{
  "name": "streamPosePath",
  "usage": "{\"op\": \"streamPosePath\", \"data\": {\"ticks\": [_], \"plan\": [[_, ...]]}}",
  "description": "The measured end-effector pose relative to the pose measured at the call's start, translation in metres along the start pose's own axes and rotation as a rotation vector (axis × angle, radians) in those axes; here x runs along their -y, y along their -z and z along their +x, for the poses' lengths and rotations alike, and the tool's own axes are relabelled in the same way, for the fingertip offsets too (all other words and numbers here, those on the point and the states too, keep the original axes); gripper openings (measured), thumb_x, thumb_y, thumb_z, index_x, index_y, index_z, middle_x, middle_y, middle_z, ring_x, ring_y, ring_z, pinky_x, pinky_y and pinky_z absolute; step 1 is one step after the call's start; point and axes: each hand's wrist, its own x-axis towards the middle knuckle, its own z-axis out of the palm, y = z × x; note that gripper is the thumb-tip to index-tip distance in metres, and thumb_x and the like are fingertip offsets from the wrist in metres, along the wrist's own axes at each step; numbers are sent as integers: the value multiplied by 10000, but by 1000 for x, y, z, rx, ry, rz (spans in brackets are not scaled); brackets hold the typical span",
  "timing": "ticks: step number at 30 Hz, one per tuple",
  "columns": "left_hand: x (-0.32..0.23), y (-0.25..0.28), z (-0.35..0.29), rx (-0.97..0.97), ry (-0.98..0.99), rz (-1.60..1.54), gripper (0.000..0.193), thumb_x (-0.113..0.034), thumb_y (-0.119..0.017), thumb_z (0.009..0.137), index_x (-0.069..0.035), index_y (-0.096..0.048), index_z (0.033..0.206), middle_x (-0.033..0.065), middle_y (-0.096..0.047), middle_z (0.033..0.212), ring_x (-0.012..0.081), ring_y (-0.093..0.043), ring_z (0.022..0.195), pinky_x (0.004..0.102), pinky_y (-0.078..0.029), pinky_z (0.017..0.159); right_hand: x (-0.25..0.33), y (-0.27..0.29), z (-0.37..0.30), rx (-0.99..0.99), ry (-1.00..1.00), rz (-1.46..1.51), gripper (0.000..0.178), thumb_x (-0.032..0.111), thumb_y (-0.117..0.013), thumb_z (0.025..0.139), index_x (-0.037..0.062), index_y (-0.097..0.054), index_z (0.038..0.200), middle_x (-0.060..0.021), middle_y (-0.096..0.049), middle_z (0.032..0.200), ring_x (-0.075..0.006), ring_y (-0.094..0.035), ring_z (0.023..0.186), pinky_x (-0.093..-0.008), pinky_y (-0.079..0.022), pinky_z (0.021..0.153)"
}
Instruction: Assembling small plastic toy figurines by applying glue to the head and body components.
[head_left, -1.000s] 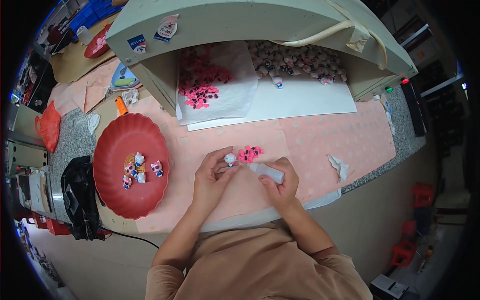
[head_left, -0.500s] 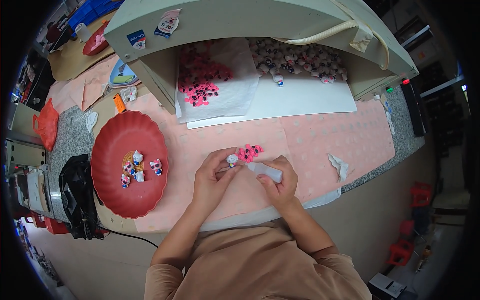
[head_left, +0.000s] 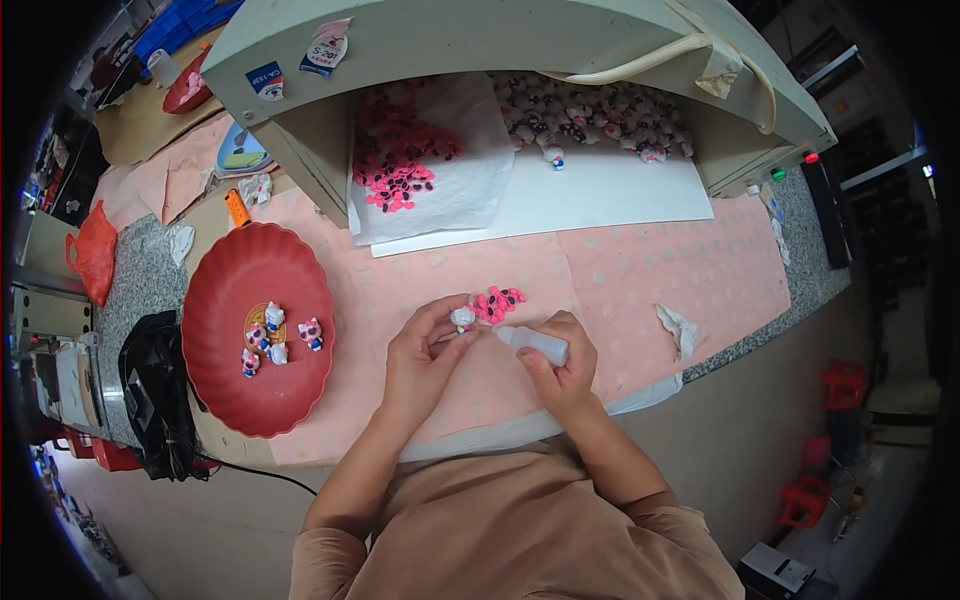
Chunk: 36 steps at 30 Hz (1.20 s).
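A speckled grey stone surface, largely covered by a pale pink sheet, carries a pale green metal cabinet with a wide arched opening. Left of the work sits a deep red bowl with a scalloped rim, five small figures inside. Both hands are closed: the right hand grips a translucent whitish plastic squeeze bottle, its nozzle aimed leftward; the left hand pinches a small white figurine between thumb and fingers, above the sheet. The figurine has a rounded white head, with touches of yellow and blue below; finer features are too small to tell. Just beyond lie tiny pink pieces with dark centres, loosely clustered.
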Motion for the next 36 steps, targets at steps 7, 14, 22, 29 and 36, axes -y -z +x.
{"op": "streamPosePath", "data": {"ticks": [7, 14, 22, 29, 36], "plan": [[0, 0, 1, 5, -49, 64, 398, 69, -615, 871, 17, -535, 1257, 99, -560, 1218, 171, -634, 1058, 265, -548, 881, -2, -1, -1, 20, -9, -7, 269, 96, -770, 770, 22, -592, 957, -121, -637, 807, -216, -586, 657, -297, -462, 576], [1, 0, 1, 1, 3, 1, 402, 67, -618, 872, 16, -532, 1261, 100, -607, 1185, 161, -635, 1052, 272, -547, 882, -4, 1, -2, -18, -22, 8, 252, 97, -757, 787, 22, -584, 955, -111, -636, 805, -204, -567, 650, -295, -452, 578], [-2, -2, 0, 8, -13, -41, 398, 67, -608, 881, 23, -514, 1266, 104, -615, 1184, 151, -632, 1054, 259, -534, 891, -4, 1, -2, -26, -20, 19, 248, 104, -753, 797, 19, -579, 951, -104, -632, 799, -201, -552, 643, -295, -447, 580], [-2, 0, 0, 8, 9, -45, 401, 80, -607, 876, 27, -508, 1261, 108, -596, 1200, 157, -627, 1067, 256, -518, 903, -1, 0, 1, -51, -28, 10, 224, 94, -749, 800, 25, -593, 946, -96, -628, 797, -191, -556, 644, -287, -447, 581], [-1, 1, 0, -7, -19, -20, 399, 91, -605, 870, 21, -515, 1253, 117, -575, 1229, 171, -625, 1080, 258, -509, 911, 2, 1, 0, -43, -89, 4, 193, 84, -742, 805, 28, -616, 940, -93, -622, 803, -181, -584, 671, -283, -461, 601]]}}
